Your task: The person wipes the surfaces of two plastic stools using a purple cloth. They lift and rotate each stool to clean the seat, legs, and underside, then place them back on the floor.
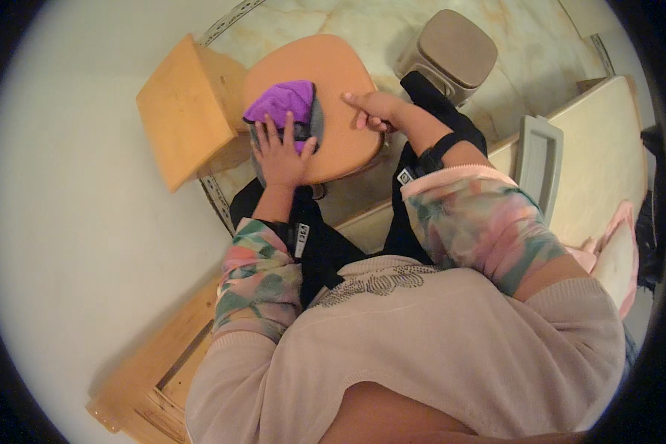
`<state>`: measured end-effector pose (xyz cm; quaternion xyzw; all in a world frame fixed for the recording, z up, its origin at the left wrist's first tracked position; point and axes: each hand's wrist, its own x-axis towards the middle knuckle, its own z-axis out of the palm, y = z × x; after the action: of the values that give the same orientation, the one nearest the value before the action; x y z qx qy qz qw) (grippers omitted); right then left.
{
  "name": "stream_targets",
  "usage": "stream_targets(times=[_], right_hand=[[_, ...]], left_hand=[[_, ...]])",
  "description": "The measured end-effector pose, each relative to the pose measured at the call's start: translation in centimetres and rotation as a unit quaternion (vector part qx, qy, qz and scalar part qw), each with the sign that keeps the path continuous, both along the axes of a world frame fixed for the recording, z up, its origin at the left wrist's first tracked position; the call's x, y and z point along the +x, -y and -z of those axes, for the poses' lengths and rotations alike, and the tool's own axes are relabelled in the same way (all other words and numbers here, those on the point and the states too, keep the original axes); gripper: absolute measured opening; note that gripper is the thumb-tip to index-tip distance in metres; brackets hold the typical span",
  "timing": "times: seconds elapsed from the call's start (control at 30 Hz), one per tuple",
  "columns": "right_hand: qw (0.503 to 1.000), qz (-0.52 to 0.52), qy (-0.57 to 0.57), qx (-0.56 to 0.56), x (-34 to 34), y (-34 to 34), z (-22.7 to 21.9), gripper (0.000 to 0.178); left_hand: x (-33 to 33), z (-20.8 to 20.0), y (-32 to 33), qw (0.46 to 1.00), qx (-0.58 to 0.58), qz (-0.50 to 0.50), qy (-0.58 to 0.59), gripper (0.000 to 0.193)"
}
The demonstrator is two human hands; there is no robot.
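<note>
My left hand (280,152) lies flat, fingers spread, on a purple and grey cloth (283,101) that rests on the left part of a round orange wooden stool seat (340,70). My right hand (374,108) rests on the same seat to the right of the cloth, index finger stretched out and touching the wood, the other fingers curled, nothing in it. Both forearms wear black wrist straps and pastel patterned sleeves.
A light wooden box-like piece (181,111) stands left of the stool against a white wall. A beige lidded bin (451,52) sits on the marble floor behind. To the right are a pale cabinet top (599,155) and a grey tray (539,159).
</note>
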<state>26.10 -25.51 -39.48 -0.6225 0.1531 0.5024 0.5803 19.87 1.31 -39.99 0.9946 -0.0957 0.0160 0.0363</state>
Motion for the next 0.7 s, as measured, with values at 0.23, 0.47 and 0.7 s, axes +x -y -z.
stream_targets(times=[0.23,0.47,0.7], right_hand=[[1.000,-0.021,0.022,0.001,-0.3,-0.5,0.1,0.066],[0.999,0.022,0.041,0.019,-1.5,0.3,-0.5,0.070],[0.997,0.049,0.055,0.038,-1.7,-0.4,-1.0,0.075]], left_hand=[[6.8,1.1,-2.4,0.999,0.007,0.014,0.037,0.077],[12.3,0.8,0.4,0.995,-0.020,-0.096,-0.004,0.080],[12.0,0.2,4.7,0.998,-0.037,-0.043,0.014,0.068]])
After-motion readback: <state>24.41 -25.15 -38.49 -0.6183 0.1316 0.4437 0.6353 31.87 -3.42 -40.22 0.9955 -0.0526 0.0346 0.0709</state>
